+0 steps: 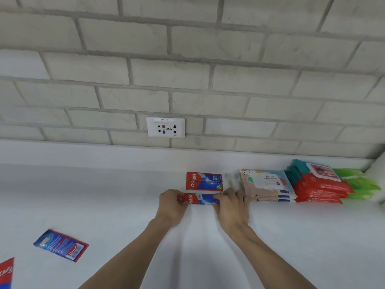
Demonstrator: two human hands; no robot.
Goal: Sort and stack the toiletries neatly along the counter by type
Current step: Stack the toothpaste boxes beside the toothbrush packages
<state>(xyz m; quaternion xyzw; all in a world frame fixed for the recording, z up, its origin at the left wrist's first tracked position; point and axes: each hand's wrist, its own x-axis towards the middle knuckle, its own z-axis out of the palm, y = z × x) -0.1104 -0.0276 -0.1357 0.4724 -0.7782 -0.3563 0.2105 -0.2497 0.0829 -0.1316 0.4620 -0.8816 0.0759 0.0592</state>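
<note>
While gripped at opposite ends by left hand [171,205] and right hand [231,207], found lying flat on table [291,236] toward back edge: toothpaste box [201,199]. Just behind it: further toothpaste boxes [204,181]. Toward back right corner: pink wipe packs [266,184], red wipe packs [320,184], green packs [362,184]. Near front left corner: blue sachet [61,245].

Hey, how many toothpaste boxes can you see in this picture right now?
4: back box below the socket; held box gripped by left hand and right hand; loose box at left; cut-off box bottom left. More may hide under the back box.
</note>
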